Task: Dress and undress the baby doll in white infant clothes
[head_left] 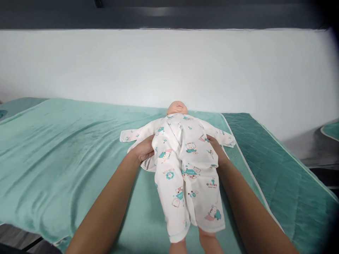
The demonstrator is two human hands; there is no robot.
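A baby doll (177,106) lies on its back, head toward the wall and bare lower legs toward me. It wears a white printed wrap top (148,128) with both sleeves spread sideways. White printed baby pants (190,176) cover it from the middle of the body to below the knees. My left hand (145,149) is closed at the left side of the pants' waist, above the loose hem of the top. On the opposite side, my right hand (216,148) grips the waist too. Fingertips of both hands are partly hidden by the cloth.
Under the doll is a light green blanket (79,148), wrinkled on the left. A darker green quilted pad (275,169) extends along the right. Behind stands a white wall (169,67), with a dark ledge (169,16) overhead.
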